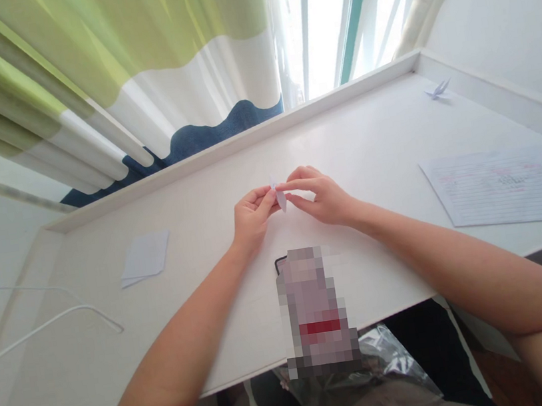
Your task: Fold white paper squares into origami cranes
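Note:
A small piece of folded white paper [280, 199] stands on edge between my two hands, above the middle of the desk. My left hand [253, 217] pinches it between thumb and fingers from the left. From the right, my right hand [320, 195] has its index finger and thumb at the paper's other side, with the remaining fingers curled. The exact fold is too small to make out. At the far right corner of the desk lies a folded white paper figure [437, 91] with pointed tips.
A short stack of white paper sheets [146, 255] lies left; a lined, written-on sheet [505, 187] lies right. A pixelated phone-like object [313, 304] is at the desk's near edge. A white cable [79, 309] crosses the left side. Raised borders [232, 144] edge the desk below the curtain [167, 36].

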`<state>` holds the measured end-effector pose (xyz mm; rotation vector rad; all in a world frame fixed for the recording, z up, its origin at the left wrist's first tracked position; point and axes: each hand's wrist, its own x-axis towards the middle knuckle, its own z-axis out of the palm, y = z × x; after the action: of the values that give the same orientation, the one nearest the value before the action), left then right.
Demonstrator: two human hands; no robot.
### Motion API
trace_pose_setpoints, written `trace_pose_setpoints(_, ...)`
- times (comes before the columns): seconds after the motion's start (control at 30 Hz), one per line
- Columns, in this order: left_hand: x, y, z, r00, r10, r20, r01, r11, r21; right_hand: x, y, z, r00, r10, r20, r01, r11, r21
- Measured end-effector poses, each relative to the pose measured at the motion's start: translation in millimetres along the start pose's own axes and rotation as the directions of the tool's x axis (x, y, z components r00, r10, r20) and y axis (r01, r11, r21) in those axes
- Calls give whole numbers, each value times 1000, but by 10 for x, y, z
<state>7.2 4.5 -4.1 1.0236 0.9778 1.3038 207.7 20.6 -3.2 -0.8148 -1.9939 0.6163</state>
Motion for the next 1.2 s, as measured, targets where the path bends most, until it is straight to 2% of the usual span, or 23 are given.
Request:
trace_pose_setpoints(0.1, 7, 13, -8, 998, -38, 39, 38, 999, 2, -8, 46, -13, 998, -62, -1, 61, 987, -151)
trace_pose_setpoints(0.17, 7, 26, -9, 996, -52, 71, 51, 999, 10, -7, 51, -23, 996, -92, -16, 87, 979, -185)
trace_pose_setpoints(0.37, -9, 73, 3, 985, -89, 148, 90, 996, -1, 1, 38, -62, 993, -116, -2, 114, 980, -160)
trace_pose_setpoints(0.53, -28, 80, 14, 988, -103, 111, 104, 995, -4, -7, 56, -72, 988, -151, 10, 151, 977, -148)
trace_pose_setpoints(0.83, -19, 75, 6, 981, -126, 151, 129, 992, -14, -21, 90, -98, 978, -204, 41, 208, 963, -172)
trace_pose_setpoints(1.0, -22, 64, 5, 982, -117, 148, 119, 993, 0, 1, 1, -111, 950, -311, 9, 291, 879, -377)
trace_pose_setpoints(1.2, -25, 43, 5, 985, -125, 123, 126, 992, -5, 20, -74, -154, 891, -438, 116, 436, 758, -486)
